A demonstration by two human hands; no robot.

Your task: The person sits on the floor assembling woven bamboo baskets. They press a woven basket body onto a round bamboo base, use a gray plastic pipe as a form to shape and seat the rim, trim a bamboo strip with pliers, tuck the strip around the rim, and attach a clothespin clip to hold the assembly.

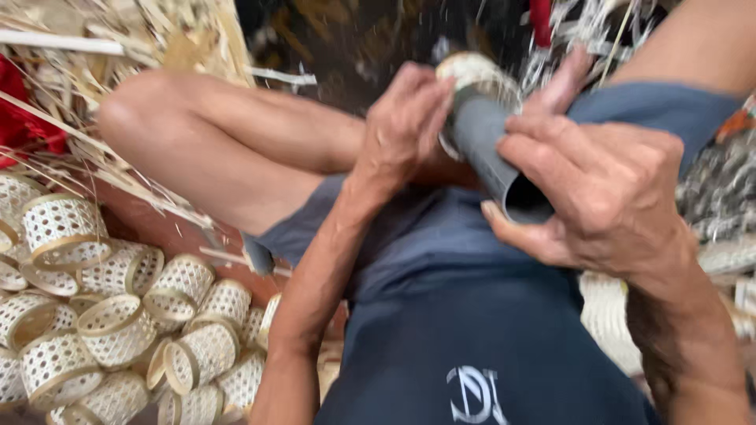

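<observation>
A grey plastic pipe lies tilted over my lap, its open end facing me. My right hand wraps around this near end and grips it. A small pale woven bamboo ring sits on the pipe's far end. My left hand closes its fingers on the ring's left side, pressing it against the pipe. The far part of the ring is hidden behind my fingers.
A heap of several small woven bamboo baskets lies at the lower left. Loose bamboo strips and shavings fill the upper left. My bent knee is at left. More pale woven pieces sit at right.
</observation>
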